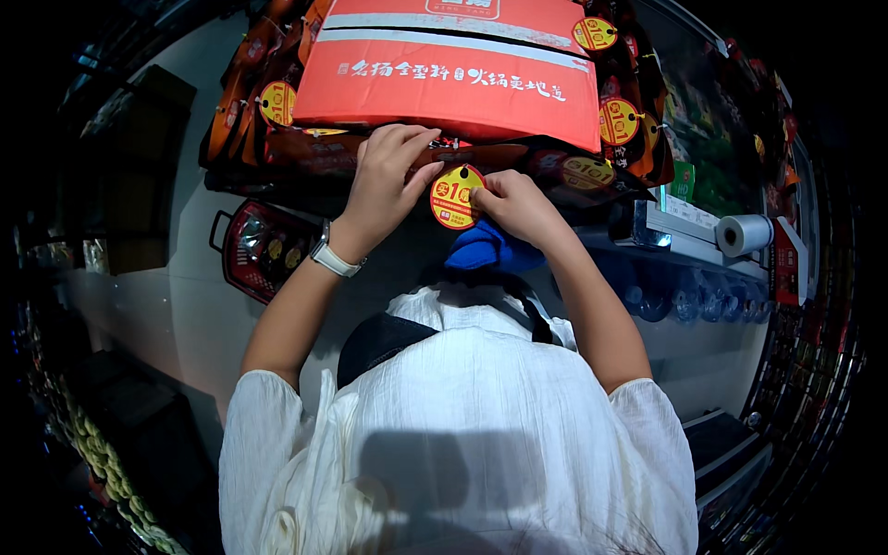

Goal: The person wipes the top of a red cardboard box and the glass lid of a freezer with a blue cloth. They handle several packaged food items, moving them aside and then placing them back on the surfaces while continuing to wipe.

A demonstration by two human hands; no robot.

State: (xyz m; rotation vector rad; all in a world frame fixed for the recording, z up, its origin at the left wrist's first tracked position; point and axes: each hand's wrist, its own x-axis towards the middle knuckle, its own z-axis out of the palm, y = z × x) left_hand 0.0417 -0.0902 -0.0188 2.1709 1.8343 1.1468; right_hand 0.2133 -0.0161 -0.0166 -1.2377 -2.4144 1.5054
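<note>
My right hand [515, 206] pinches the right edge of a round yellow and red promotional tag [454, 197] between thumb and fingers. My left hand [390, 175], with a white-strapped watch on the wrist, is at the upper left of the tag, its fingers bent at the top edge of a dark packet [326, 154] on the display front. Whether its fingertips grip anything cannot be told. A red cardboard carton [451, 94] with white writing lies on the display, among brown packets bearing similar round tags [619, 122]. A blue cloth [489, 248] is just below my right hand.
A dark red shopping basket [267, 250] with packets in it stands on the floor at left. To the right are a chiller cabinet [721, 125], a roll of clear plastic bags [744, 235] on its ledge and large blue water bottles [687, 302] below.
</note>
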